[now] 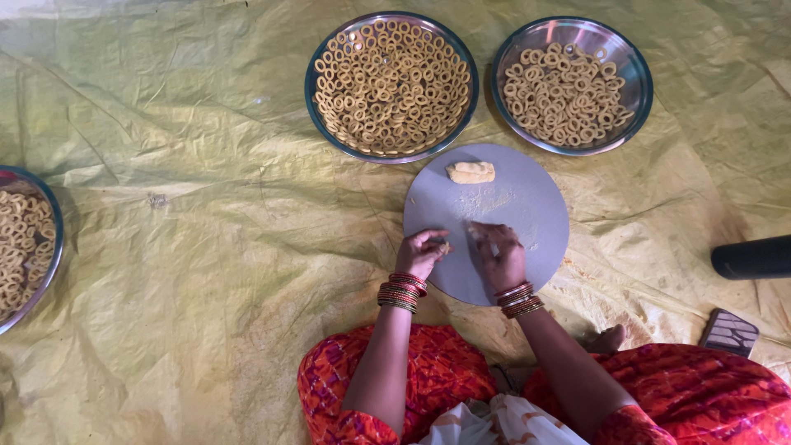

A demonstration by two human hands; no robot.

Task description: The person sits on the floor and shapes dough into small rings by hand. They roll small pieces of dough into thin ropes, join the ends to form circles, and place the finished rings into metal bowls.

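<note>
Head view: a seated person is seen from above, with both hands over a round grey board (527, 206) laid on a yellow plastic sheet (206, 247) that covers the floor.
Left hand: the left hand (423, 252) is held at the board's near left edge, fingers curled in around a small bit of dough (444, 246) pinched at the fingertips; only a sliver of the bit is seen.
Right hand: the right hand (497, 254) is laid palm down on the board, fingers loosely bent and pressed onto a thin strip of dough (475, 234) that shows at the fingertips; how much lies under the palm cannot be told.
Dough lump: a pale yellow lump (471, 172) is left on the far part of the board, well apart from both hands.
Plates: two round steel plates are set beyond the board, the left plate (315, 99) packed with small dough rings, the right plate (638, 70) partly filled with the same rings; a third plate (51, 264) of rings is cut off at the left edge.
Wrists: red and gold bangles (401, 292) are worn on both wrists.
Other things: a black cylinder (751, 257) is seen at the right edge, and a small dark checked object (729, 331) lies nearer the person's knee; neither can be told further.
</note>
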